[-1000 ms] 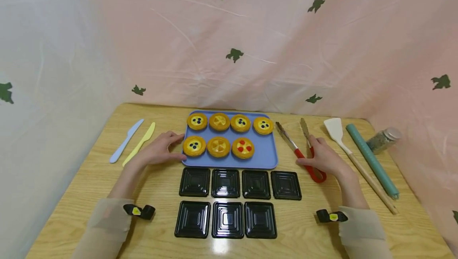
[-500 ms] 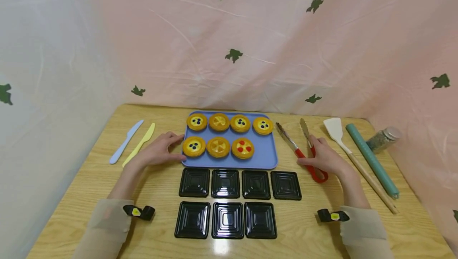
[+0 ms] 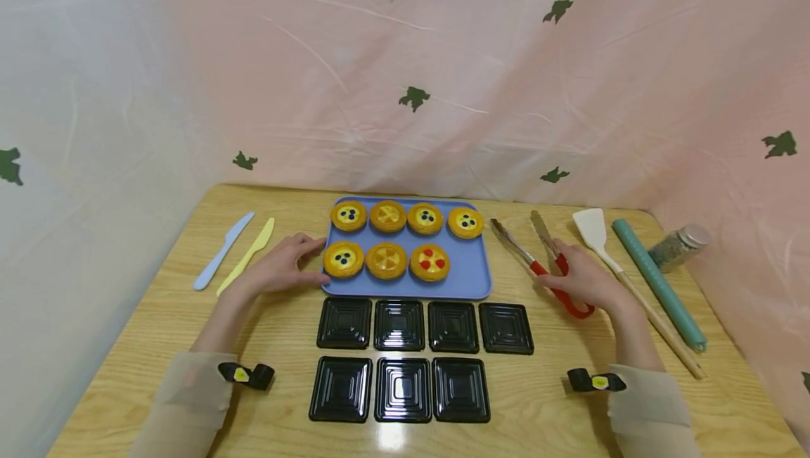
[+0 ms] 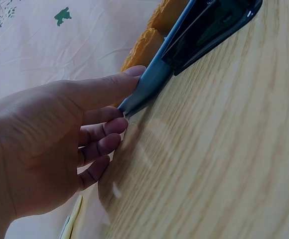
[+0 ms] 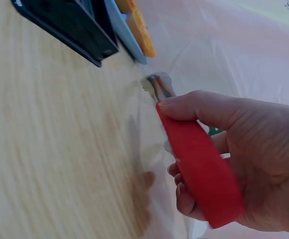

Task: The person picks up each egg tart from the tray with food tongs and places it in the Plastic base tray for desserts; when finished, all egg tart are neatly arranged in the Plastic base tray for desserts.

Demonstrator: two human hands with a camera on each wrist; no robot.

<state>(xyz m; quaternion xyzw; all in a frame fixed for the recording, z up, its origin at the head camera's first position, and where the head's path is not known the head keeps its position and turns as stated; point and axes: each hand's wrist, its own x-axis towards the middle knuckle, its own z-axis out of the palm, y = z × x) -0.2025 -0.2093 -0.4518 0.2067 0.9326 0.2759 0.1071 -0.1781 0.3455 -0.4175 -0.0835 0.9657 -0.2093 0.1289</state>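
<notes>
In the head view my left hand (image 3: pixel 286 264) is at the left edge of a blue tray (image 3: pixel 468 268), its thumb on the rim near the front corner and its fingers along the side. The left wrist view shows that thumb and fingers holding the tray edge (image 4: pixel 157 79). Several tarts (image 3: pixel 429 262) lie on the tray in two rows, topped with blueberries, red fruit or yellow wedges. My right hand (image 3: pixel 585 276) grips red-handled tongs (image 3: pixel 572 303), whose metal arms are spread apart. In the right wrist view the thumb presses the red handle (image 5: pixel 199 164).
Several black square plastic trays (image 3: pixel 400 389) stand in two rows before the blue tray. A blue knife (image 3: pixel 221 254) and a yellow knife (image 3: pixel 253 250) lie left. Rightward are a white spatula (image 3: pixel 595 229), a green rolling pin (image 3: pixel 658 285) and a seasoning jar (image 3: pixel 678 247).
My right hand has shifted slightly right, and the tongs have moved with it. The left hand, the blue tray and the tarts stay where they were.
</notes>
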